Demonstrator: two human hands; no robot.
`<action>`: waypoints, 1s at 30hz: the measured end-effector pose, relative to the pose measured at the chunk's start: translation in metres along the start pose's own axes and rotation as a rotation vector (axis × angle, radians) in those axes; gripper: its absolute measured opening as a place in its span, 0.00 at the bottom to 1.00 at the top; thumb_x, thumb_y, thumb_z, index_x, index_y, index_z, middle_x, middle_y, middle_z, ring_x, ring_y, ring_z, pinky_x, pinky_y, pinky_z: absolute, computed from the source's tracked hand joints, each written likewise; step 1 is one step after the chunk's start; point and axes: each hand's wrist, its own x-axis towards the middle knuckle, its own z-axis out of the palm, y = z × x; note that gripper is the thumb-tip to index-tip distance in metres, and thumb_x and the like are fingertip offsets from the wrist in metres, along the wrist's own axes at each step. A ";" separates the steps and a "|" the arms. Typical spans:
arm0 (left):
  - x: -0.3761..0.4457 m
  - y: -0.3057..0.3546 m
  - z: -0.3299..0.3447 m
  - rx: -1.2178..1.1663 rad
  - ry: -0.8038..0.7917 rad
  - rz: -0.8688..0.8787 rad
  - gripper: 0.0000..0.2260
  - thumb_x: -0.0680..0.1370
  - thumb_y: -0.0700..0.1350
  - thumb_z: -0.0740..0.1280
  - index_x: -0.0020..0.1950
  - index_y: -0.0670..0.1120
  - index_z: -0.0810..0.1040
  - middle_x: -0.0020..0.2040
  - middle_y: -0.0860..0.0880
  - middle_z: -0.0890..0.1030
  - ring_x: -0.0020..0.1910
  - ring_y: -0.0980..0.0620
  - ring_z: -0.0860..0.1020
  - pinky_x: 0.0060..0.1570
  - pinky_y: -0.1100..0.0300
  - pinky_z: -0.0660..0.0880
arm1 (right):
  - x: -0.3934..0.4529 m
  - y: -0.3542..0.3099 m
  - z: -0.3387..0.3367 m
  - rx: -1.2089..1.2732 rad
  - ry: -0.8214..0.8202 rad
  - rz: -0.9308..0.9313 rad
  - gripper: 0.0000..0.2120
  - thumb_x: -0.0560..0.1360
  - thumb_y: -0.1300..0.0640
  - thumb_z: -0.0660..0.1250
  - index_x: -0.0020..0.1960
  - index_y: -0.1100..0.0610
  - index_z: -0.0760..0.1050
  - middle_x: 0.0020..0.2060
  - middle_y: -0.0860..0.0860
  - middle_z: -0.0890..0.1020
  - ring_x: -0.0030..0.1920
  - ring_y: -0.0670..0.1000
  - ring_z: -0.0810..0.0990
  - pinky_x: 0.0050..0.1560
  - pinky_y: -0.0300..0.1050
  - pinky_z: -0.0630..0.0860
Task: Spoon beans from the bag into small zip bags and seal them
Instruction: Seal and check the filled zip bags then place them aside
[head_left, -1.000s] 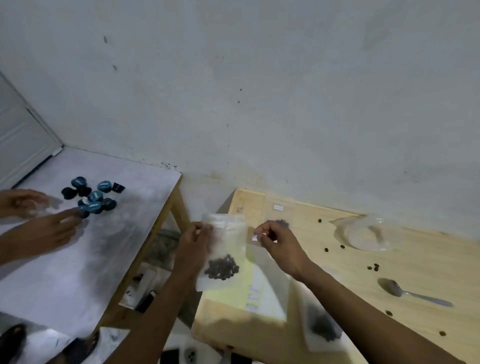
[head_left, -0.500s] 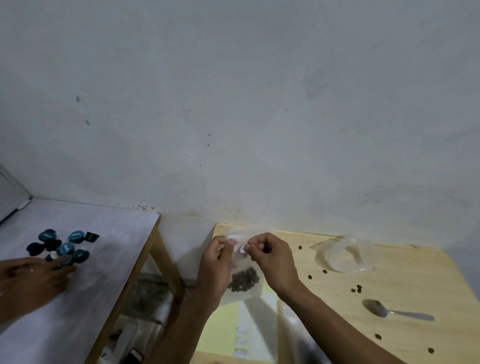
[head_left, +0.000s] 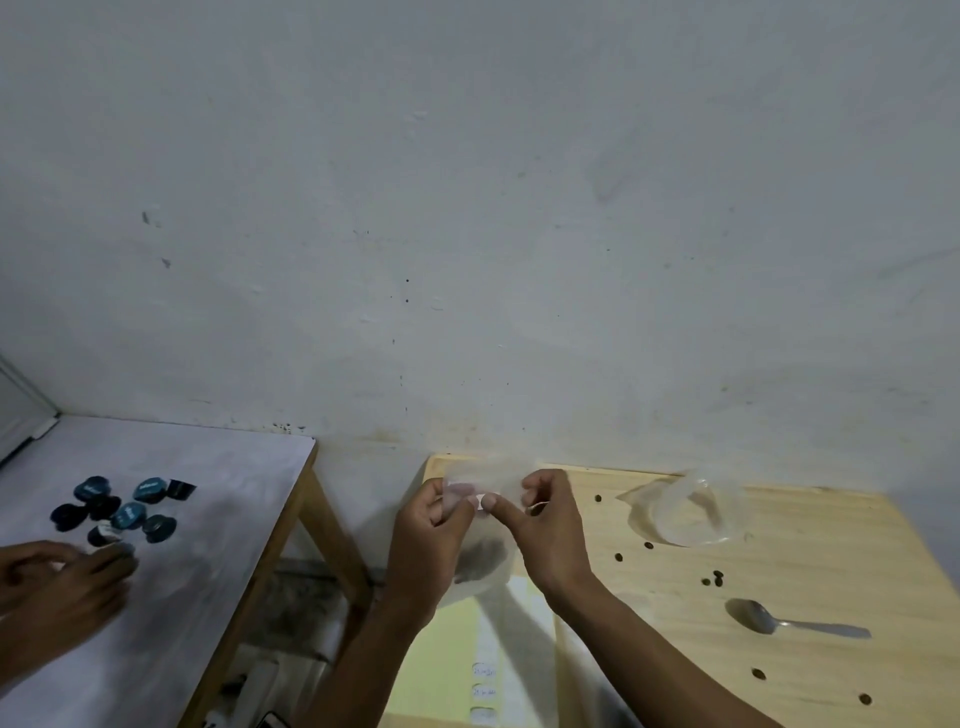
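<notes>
Now that both thumbs meet at the strip, left hand (head_left: 428, 525) and right hand (head_left: 545, 519) pinching the zip bag (head_left: 480, 564) mouth, beans below; sealing underway

Light wooden table (head_left: 810, 566), set against the wall. Items lying on it: one metal spoon (head_left: 795, 621), bowl facing left; one crumpled clear plastic bag (head_left: 685, 512) near the back edge; several scattered dark beans (head_left: 718, 578); a pale yellow sheet (head_left: 441, 660) at the near left, bearing what appear to be small white labels (head_left: 484, 691).
</notes>
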 end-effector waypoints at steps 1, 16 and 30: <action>0.000 0.000 -0.001 0.028 0.002 0.025 0.03 0.77 0.39 0.70 0.48 0.46 0.81 0.40 0.59 0.85 0.41 0.61 0.83 0.40 0.70 0.77 | 0.001 0.001 -0.001 -0.005 0.017 0.024 0.27 0.63 0.49 0.81 0.54 0.50 0.69 0.46 0.47 0.74 0.44 0.49 0.75 0.47 0.44 0.75; 0.029 -0.018 0.018 -0.015 0.021 -0.130 0.03 0.78 0.40 0.68 0.51 0.43 0.79 0.43 0.48 0.83 0.39 0.55 0.82 0.35 0.69 0.76 | 0.005 0.034 -0.025 0.006 -0.298 0.206 0.11 0.74 0.61 0.71 0.54 0.54 0.75 0.48 0.56 0.82 0.43 0.49 0.80 0.40 0.37 0.78; 0.064 -0.097 0.054 0.438 -0.295 -0.434 0.21 0.75 0.39 0.70 0.66 0.48 0.70 0.46 0.46 0.78 0.40 0.51 0.75 0.34 0.65 0.70 | 0.060 0.103 -0.039 -0.063 -0.094 0.392 0.24 0.73 0.72 0.66 0.65 0.53 0.70 0.39 0.57 0.79 0.36 0.50 0.78 0.32 0.35 0.76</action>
